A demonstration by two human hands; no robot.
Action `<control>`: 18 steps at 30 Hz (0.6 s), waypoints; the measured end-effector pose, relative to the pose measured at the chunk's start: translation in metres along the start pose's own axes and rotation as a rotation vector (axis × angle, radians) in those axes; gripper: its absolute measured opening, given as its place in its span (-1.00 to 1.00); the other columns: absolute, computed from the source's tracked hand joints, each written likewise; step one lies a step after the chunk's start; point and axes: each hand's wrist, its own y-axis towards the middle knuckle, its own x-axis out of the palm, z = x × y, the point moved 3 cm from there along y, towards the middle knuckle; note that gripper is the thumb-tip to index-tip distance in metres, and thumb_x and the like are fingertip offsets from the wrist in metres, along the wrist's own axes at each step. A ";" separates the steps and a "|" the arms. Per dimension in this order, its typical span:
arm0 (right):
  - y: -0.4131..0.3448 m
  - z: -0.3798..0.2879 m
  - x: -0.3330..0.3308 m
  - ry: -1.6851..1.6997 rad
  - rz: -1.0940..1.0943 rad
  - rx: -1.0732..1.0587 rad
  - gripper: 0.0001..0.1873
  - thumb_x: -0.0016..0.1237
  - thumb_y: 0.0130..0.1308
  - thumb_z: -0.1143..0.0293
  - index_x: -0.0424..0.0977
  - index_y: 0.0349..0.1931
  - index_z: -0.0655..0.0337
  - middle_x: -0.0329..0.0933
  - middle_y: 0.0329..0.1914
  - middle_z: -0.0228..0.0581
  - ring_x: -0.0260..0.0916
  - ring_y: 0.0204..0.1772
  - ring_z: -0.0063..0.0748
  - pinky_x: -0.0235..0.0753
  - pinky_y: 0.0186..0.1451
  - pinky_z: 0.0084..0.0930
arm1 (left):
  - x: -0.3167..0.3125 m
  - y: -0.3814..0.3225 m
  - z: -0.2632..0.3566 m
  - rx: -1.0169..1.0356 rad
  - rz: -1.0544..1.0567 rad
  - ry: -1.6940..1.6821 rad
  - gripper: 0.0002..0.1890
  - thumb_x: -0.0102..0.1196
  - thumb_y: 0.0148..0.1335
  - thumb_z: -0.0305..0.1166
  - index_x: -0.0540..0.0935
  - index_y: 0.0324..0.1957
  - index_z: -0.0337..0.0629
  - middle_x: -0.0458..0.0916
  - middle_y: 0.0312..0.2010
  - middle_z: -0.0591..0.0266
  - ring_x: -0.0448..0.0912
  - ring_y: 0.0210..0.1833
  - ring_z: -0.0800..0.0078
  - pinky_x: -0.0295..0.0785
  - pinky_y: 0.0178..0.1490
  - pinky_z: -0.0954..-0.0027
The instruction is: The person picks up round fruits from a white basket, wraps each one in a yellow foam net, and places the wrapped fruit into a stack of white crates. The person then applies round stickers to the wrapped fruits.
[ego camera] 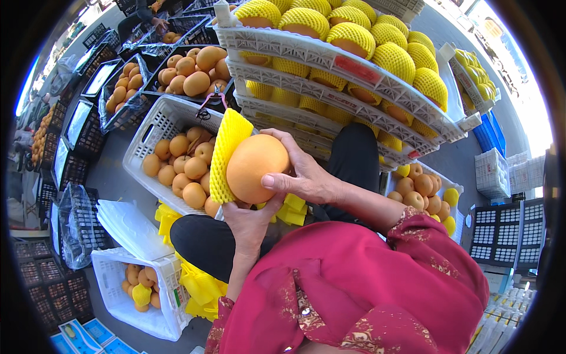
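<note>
A large golden-brown pear (254,166) is held up in front of me. My right hand (305,172) grips it from the right, with the thumb across its lower side. A flattened yellow foam net sleeve (227,155) stands against the pear's left side, not around it. My left hand (250,221) is below both, holding the sleeve's lower end; its fingers are partly hidden under the pear. Beyond my hands, loose pears (185,163) fill part of a white plastic crate (141,137). Pink-handled pruning snips (213,99) rest at that crate's far edge.
Stacked white trays (287,37) hold pears in yellow foam nets (393,59). Black crates of pears (194,73) stand at far left. More foam sleeves (201,283) and a white crate (110,296) lie beside my left knee. Another pear crate (457,190) is at right. A person's hand (159,23) shows far off.
</note>
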 end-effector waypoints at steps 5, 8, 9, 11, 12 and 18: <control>0.007 0.006 -0.021 0.355 0.361 0.126 -0.46 -0.18 0.56 0.01 0.27 0.27 0.29 0.46 -0.15 -0.23 0.52 -0.34 -0.55 0.60 -0.30 -0.61 | -0.005 -0.008 -0.017 -0.198 -0.188 -0.673 -0.09 0.35 0.12 0.07 0.27 0.41 -0.11 0.50 0.21 0.02 0.56 0.21 0.09 0.55 0.23 -0.14; 0.005 0.046 0.008 0.450 0.094 0.488 -0.50 -0.28 0.57 -0.07 0.41 0.17 0.16 0.52 -0.19 -0.35 0.47 -0.39 -0.59 0.48 -0.41 -0.70 | 0.003 -0.009 -0.026 -0.257 -0.488 -0.891 0.01 0.23 0.09 0.30 0.22 0.46 -0.05 0.44 0.31 -0.03 0.51 0.29 -0.09 0.50 0.23 -0.31; -0.002 0.059 0.020 0.514 0.024 0.598 -0.49 -0.27 0.56 -0.10 0.44 0.16 0.12 0.55 -0.14 -0.37 0.48 -0.36 -0.58 0.48 -0.40 -0.71 | 0.005 -0.010 -0.027 -0.263 -0.581 -0.998 0.01 0.24 0.09 0.29 0.20 0.46 -0.05 0.42 0.33 -0.04 0.49 0.32 -0.11 0.50 0.24 -0.31; -0.002 0.069 0.026 0.869 -0.223 0.458 -0.54 -0.18 0.53 -0.05 0.48 0.16 0.07 0.60 -0.07 -0.40 0.53 -0.18 -0.56 0.55 -0.27 -0.57 | 0.004 -0.012 -0.032 -0.308 -0.591 -0.991 0.03 0.22 0.06 0.32 0.20 0.47 -0.01 0.34 0.39 -0.04 0.44 0.37 -0.14 0.42 0.29 -0.35; 0.000 0.068 0.024 1.080 -0.363 0.364 -0.57 -0.15 0.53 -0.02 0.49 0.16 0.07 0.61 -0.06 -0.39 0.55 -0.13 -0.55 0.57 -0.21 -0.53 | 0.003 -0.015 -0.034 -0.317 -0.590 -0.960 0.03 0.21 0.06 0.32 0.20 0.47 0.01 0.32 0.41 -0.03 0.41 0.39 -0.13 0.39 0.31 -0.35; 0.002 0.059 -0.021 0.916 0.066 0.162 -0.73 0.02 0.45 0.29 0.55 -0.07 0.34 0.67 -0.06 -0.15 0.64 0.01 -0.34 0.56 0.22 -0.27 | -0.002 -0.031 -0.055 -0.034 -0.327 -0.919 0.01 0.20 0.04 0.30 0.20 0.48 0.09 0.16 0.50 0.13 0.22 0.52 0.06 0.22 0.46 -0.22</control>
